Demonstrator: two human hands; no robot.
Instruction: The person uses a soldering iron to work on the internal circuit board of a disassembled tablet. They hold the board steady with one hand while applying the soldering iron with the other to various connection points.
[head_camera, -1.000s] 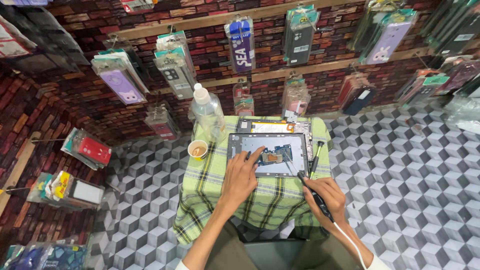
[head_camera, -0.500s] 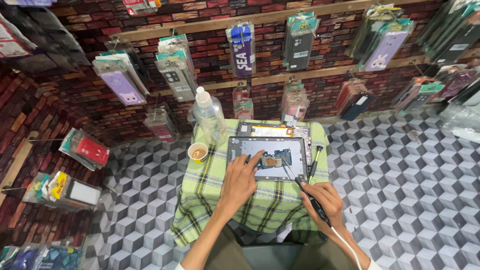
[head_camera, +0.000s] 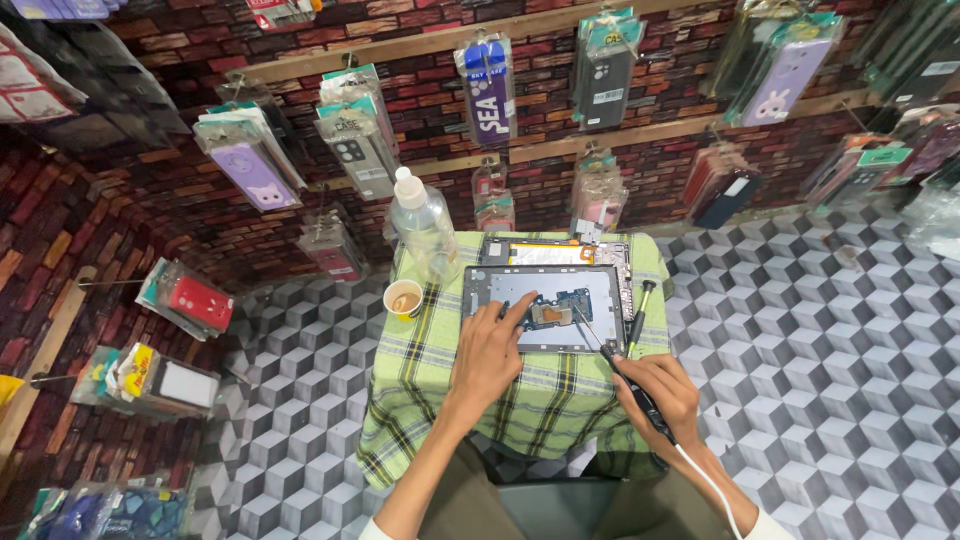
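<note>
**Opened tablet on worktop, both hands engaged**

While the head view looked steeply down, a small worktop (head_camera: 420, 400) under a green plaid cloth carried an opened tablet (head_camera: 545, 308) lying flat, back cover off, grey inner frame and a dark circuit board (head_camera: 553, 312) near its middle exposed.

Left hand (head_camera: 487, 355) rested palm down on the tablet's near-left edge; its grip was released, fingers spread, the index finger stretched toward the board and touching the frame beside it.

Right hand (head_camera: 660, 392) was clenched, pen-fashion, around a black corded tool (head_camera: 632, 392), probably a soldering iron, though the tip was too small to be sure. The thin tip reached up-left and ended at or just over the board; contact could not be told. A white cord (head_camera: 712, 492) ran from the tool's rear toward the person.

Around the tablet: a second flat panel (head_camera: 548, 252) lay just behind it, touching or nearly so. A green-handled screwdriver (head_camera: 637, 312) lay just right of the tablet. A clear plastic bottle (head_camera: 422, 228) stood upright at the far-left corner, with a small paper cup (head_camera: 404, 298) of brown liquid near it. Packaged phone cases (head_camera: 487, 90) hung on the brick wall behind.
</note>
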